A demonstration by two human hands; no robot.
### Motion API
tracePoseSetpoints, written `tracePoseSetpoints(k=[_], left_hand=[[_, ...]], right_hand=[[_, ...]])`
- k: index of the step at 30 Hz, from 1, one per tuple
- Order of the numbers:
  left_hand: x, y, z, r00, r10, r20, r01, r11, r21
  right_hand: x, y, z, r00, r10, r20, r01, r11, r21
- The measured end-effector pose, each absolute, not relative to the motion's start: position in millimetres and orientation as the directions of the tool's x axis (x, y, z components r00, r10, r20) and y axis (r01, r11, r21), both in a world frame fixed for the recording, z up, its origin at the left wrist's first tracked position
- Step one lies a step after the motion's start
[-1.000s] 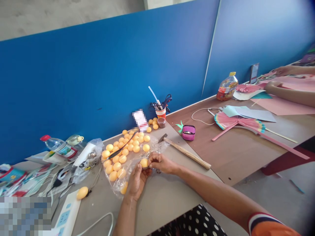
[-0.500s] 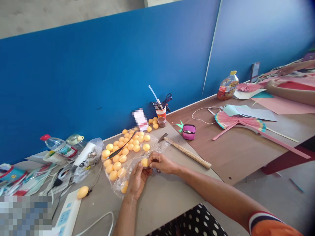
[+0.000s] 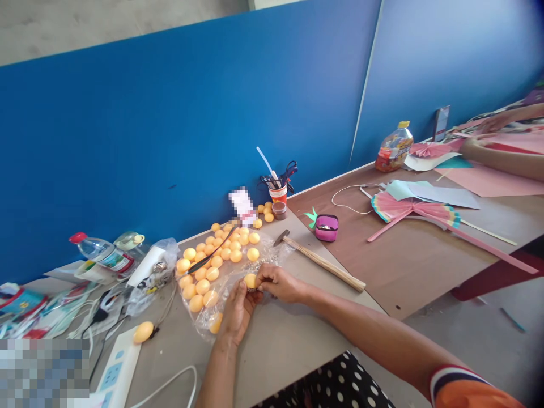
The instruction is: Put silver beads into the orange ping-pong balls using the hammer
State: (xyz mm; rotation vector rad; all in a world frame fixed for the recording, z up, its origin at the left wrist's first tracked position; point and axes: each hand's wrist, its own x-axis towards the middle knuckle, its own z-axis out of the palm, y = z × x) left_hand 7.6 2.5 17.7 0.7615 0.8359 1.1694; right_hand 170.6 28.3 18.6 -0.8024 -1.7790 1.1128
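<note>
Just below the centre of the frame the two hands meet at one orange ball [image 3: 250,281]: the left hand [image 3: 238,309] is curled around its left side and underside, while the fingertips of the right hand [image 3: 278,281] are bunched against its right edge, and whether they grip it cannot be told. Many more orange balls [image 3: 212,274] lie up and to the left on clear plastic [image 3: 272,249], with a hammer [image 3: 323,263] lying right of centre.

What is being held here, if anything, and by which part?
An orange ball, held around its lower part by the left hand; the right hand is at its right side, grip unclear.
</note>
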Motion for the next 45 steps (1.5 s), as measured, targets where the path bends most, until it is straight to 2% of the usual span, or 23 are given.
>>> tracePoseSetpoints(k=[3,6,12,19,29,34,40,45], left_hand=[[9.3,1.6,19.1,0.157,0.976,-0.152,-0.441,0.207,0.873],[10.3,0.9,19.4,0.148,0.979,-0.144,-0.419,0.193,0.887],[10.0,0.2,18.4,0.14,0.976,-0.165,-0.403,0.208,0.891],[12.2,-1.0,20.9,0.165,0.975,-0.15,-0.393,0.205,0.896],[12.8,-2.2,17.9,0.134,0.981,-0.14,-0.385,0.182,0.905],[13.9,-5.7,18.7,0.15,0.981,-0.127,-0.351,0.173,0.92],[14.3,-5.2,23.6,0.156,0.977,-0.145,-0.411,0.197,0.89],[15.0,-2.9,25.2,0.147,0.974,-0.171,-0.443,0.22,0.869]], right_hand=[[169.7,28.5,16.3,-0.403,0.833,0.379,0.129,0.461,-0.878],[169.1,28.3,15.2,-0.396,0.838,0.374,0.14,0.458,-0.878],[168.2,25.5,17.3,-0.377,0.879,0.292,0.104,0.353,-0.93],[164.7,24.9,15.6,-0.397,0.914,0.086,0.037,0.109,-0.993],[162.3,24.7,14.3,-0.403,0.915,0.009,0.019,0.018,-1.0],[162.7,25.5,11.9,-0.4,0.916,0.021,0.019,0.031,-0.999],[164.5,26.1,13.5,-0.43,0.901,0.065,-0.04,0.052,-0.998],[164.4,25.2,12.7,-0.415,0.89,0.189,-0.053,0.184,-0.982]])
